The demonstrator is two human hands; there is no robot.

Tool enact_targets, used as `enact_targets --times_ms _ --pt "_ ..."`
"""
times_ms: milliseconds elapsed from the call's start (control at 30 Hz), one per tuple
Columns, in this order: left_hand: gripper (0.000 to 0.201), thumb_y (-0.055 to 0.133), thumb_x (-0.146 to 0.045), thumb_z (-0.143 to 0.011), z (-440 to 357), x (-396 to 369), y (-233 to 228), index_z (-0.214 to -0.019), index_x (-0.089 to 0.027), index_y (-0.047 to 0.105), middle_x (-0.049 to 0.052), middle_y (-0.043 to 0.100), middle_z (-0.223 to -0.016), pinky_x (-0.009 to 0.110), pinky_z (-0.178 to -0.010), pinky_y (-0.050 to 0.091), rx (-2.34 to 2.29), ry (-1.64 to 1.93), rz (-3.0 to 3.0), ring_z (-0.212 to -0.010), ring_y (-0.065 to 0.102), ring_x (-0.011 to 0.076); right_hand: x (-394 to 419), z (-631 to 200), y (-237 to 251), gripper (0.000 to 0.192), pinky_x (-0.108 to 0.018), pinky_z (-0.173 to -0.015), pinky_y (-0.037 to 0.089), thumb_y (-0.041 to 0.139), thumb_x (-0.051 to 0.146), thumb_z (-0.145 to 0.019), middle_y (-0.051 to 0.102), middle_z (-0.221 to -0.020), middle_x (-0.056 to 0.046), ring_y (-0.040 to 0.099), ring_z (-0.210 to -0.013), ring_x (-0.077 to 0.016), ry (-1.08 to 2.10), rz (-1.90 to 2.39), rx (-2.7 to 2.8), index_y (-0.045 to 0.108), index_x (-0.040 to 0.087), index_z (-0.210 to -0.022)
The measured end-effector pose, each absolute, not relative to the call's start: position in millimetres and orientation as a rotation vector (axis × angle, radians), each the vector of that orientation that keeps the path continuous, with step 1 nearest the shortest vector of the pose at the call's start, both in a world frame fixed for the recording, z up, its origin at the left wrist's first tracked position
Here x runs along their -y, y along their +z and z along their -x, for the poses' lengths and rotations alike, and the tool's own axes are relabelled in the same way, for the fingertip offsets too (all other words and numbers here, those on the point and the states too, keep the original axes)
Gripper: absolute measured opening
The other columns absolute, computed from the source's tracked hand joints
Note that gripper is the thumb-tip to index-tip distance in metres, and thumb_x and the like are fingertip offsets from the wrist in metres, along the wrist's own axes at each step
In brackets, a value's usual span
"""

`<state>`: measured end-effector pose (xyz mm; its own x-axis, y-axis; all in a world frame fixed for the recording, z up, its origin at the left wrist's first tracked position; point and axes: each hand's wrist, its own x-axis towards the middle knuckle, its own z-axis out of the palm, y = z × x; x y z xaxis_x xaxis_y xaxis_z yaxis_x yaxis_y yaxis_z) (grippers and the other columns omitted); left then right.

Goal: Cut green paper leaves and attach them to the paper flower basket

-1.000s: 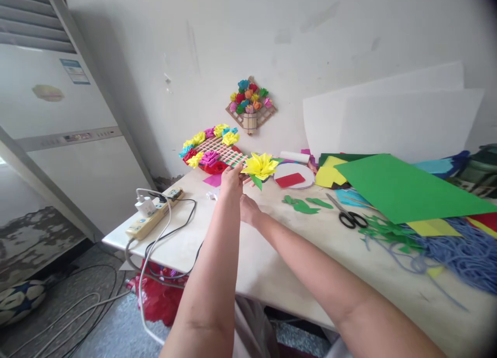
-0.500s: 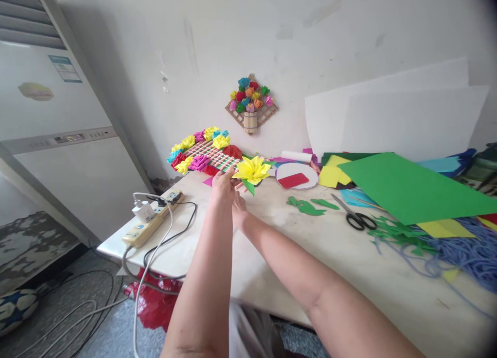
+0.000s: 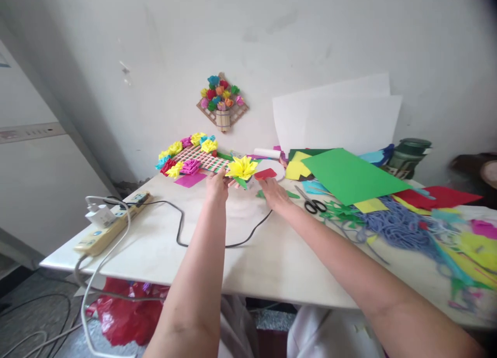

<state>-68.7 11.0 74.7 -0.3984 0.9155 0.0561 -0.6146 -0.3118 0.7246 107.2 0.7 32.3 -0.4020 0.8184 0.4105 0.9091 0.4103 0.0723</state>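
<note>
A woven strip mat (image 3: 202, 159) edged with coloured paper flowers lies at the back of the white table (image 3: 155, 249). A large yellow paper flower (image 3: 241, 167) with a green leaf sits at its near right corner. My left hand (image 3: 216, 185) grips the mat's near edge right beside that flower. My right hand (image 3: 274, 192) rests on the table just to the right, fingers spread, holding nothing. It is close to green paper leaves (image 3: 290, 194) and a red paper piece (image 3: 265, 174) on a white disc.
Black scissors (image 3: 314, 206), a green sheet (image 3: 349, 174), other coloured papers and blue yarn (image 3: 392, 226) cover the right side. A power strip (image 3: 104, 226) and black cable (image 3: 217, 241) lie at left. White sheets (image 3: 337, 115) lean on the wall beside a flower ornament (image 3: 222, 99).
The view has swung right. My right hand moved out from beneath my left hand to the table by the green leaves. The mat sits lower, flat at the table's back.
</note>
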Motion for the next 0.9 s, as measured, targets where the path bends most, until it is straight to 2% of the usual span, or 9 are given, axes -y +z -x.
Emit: enact_targets --times_ms 167,333,567,733,900 --pt "0.011 0.06 -0.007 -0.07 50.9 -15.1 53.6 -0.077 -0.012 0.053 0.0 0.058 -0.059 0.017 -0.039 0.035 -0.843 1.872 -0.533 -0.042 0.05 0.0069 4.2 -153.0 26.5 0.042 -0.034 -0.081 0.043 0.033 0.003 -0.087 0.054 -0.111 -0.017 0.048 -0.104 -0.026 -0.453 1.664 2.255 0.05 0.012 -0.124" --pt "0.017 0.065 -0.008 -0.068 40.4 -16.6 33.2 -0.074 -0.013 0.05 0.0 0.057 -0.059 0.02 -0.044 0.043 -1.003 1.804 -0.421 -0.045 0.054 0.0087 3.0 -178.1 14.9 0.04 -0.036 -0.085 0.041 0.033 0.0 -0.083 0.051 -0.11 -0.02 0.047 -0.102 -0.0275 -0.381 1.766 2.009 0.052 0.006 -0.118" --pt "0.014 0.059 -0.004 -0.072 35.0 -18.9 11.9 -0.076 -0.014 0.051 0.001 0.059 -0.064 0.02 -0.043 0.044 -1.079 1.761 -0.363 -0.045 0.054 0.0088 -11.8 -201.7 1.5 0.042 -0.039 -0.083 0.04 0.039 0.009 -0.082 0.049 -0.103 -0.016 0.046 -0.097 -0.0277 -0.252 1.625 1.662 0.05 0.009 -0.122" --pt "0.019 0.061 -0.002 -0.071 32.1 -20.4 10.5 -0.077 -0.015 0.049 0.0 0.057 -0.061 0.018 -0.04 0.041 -1.14 1.742 -0.333 -0.044 0.054 0.0087 -16.0 -206.5 -3.2 0.043 -0.039 -0.085 0.04 0.039 0.01 -0.081 0.049 -0.101 -0.016 0.046 -0.098 -0.0274 -0.221 1.554 1.665 0.05 0.009 -0.123" --pt "0.022 0.065 -0.004 -0.07 31.2 -21.7 14.0 -0.083 -0.014 0.051 0.001 0.058 -0.063 0.023 -0.043 0.048 -1.239 1.662 -0.274 -0.046 0.058 0.0123 -14.5 -204.6 -4.2 0.047 -0.04 -0.086 0.04 0.039 0.01 -0.081 0.049 -0.105 -0.017 0.046 -0.099 -0.0283 -0.221 1.56 1.702 0.048 0.009 -0.127"
